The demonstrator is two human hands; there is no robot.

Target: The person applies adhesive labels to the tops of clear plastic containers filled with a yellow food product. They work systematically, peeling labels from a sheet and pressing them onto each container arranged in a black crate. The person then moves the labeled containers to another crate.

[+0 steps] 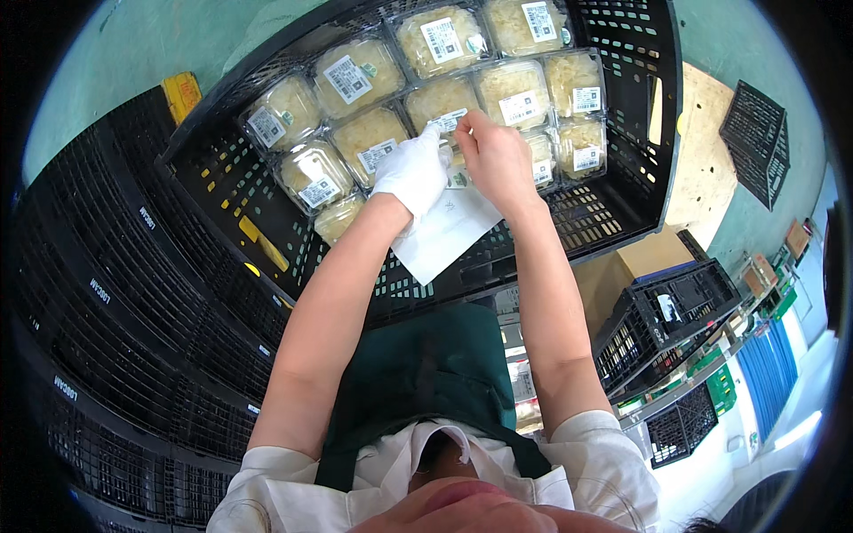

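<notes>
A large black plastic crate (666,153) holds rows of clear plastic clamshell boxes (360,76) with pale yellowish food inside, most bearing printed white labels. My left hand (414,170), in a white glove, is over the middle boxes, its fingertips at the label of one box (440,100). Bare and curled, my right hand (494,156) is just to the right, with thumb and forefinger pinched together at that label's right end; whether anything is between them cannot be told. A white paper sheet (446,233) hangs below both hands, its upper part hidden by the glove.
Stacked black crates (133,300) fill the left side. A yellow piece (181,96) shows at the crate's upper left. At right are a wooden board (700,160), a folded black crate (756,143), a cardboard box (653,253) and another black crate (673,306).
</notes>
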